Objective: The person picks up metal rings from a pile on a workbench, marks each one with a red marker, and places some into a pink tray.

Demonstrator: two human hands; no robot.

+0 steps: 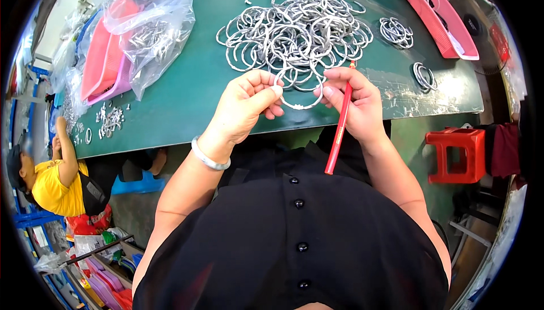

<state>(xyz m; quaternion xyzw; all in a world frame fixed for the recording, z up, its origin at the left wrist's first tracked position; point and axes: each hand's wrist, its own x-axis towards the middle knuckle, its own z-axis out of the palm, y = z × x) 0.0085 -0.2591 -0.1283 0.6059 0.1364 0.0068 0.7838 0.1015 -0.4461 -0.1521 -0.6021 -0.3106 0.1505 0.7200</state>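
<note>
Left hand point(243, 109) and right hand point(354, 103): both mine, each pinched shut on one side of a metal ring point(298, 90), held just off the near edge of the green desk point(187, 94), probably for inspection. My right hand also clamps a red pencil point(339, 131). Beyond the ring lies the ring pile point(294, 29); left of the pile, a clear plastic bag point(150, 21) covers pink trays point(105, 60).

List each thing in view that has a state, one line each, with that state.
Metal ring: held up between both hands, over the table's near edge.
Left hand: pinching the ring.
Right hand: pinching the ring, red pencil tucked in it.
Red pencil: upright, slightly tilted.
Ring pile: loose, tangled on the green table.
Plastic bag: crumpled, over pink trays.
</note>
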